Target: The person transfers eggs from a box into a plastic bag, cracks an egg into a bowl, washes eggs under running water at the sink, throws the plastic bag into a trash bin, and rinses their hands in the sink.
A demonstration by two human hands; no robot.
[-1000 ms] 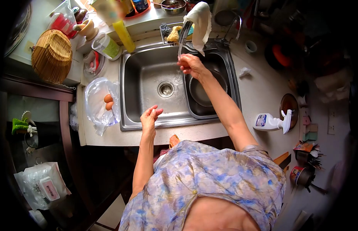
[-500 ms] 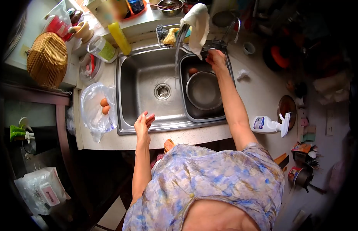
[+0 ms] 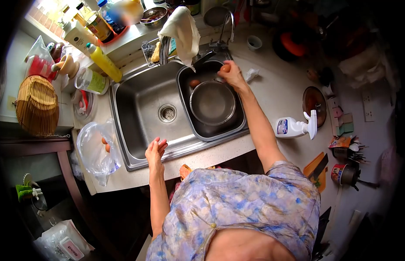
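Over the back right of the dark basin [image 3: 181, 93], my right hand [image 3: 233, 79] grips a brown egg [image 3: 226, 68] in its fingertips. A second egg [image 3: 194, 83] lies in the basin beside a round metal bowl [image 3: 212, 103]. My left hand [image 3: 155, 153] hovers above the front edge of the steel sink [image 3: 141, 100], fingers stretched out, holding nothing. To its left, a clear plastic bag [image 3: 96, 158] on the counter has two eggs [image 3: 106, 145] in or on it. A pale cloth [image 3: 184, 35] hangs over the faucet.
Along the left stand a yellow bottle [image 3: 104, 62], a plastic tub [image 3: 91, 81] and a bamboo item [image 3: 38, 104]. A spray bottle [image 3: 294, 127] lies on the right counter, near a round lid [image 3: 314, 105]. A small cup [image 3: 254, 42] sits behind.
My right hand has moved from the back corner toward the basin's inside, and an egg now shows in it. The water stream is no longer visible. The whole view has shifted.
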